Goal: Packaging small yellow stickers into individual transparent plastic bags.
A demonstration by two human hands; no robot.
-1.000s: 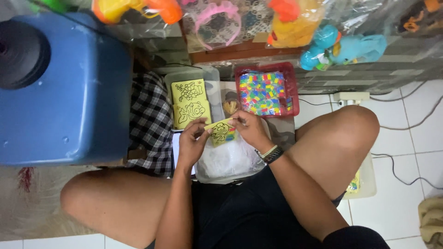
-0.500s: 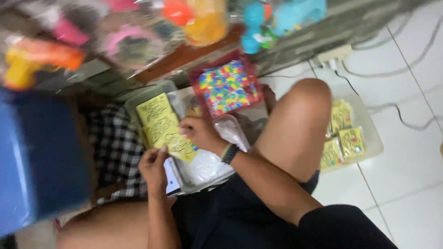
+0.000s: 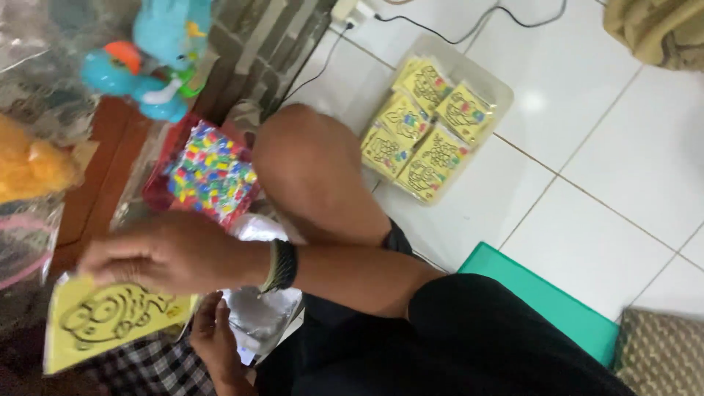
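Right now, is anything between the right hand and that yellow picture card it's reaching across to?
Nothing visible is. The right hand already lies on the top edge of the yellow picture card, fingers over it. The left hand sits lower, beside the card's corner and apart from that grip.

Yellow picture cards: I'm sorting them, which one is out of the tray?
The yellow card under the right hand, lower left; the others lie in the clear tray.

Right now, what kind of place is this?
Probably a small toy stall or home packing spot, worked from the tiled floor: bagged plastic toys, a tray of yellow picture cards, a red box of coloured pieces.
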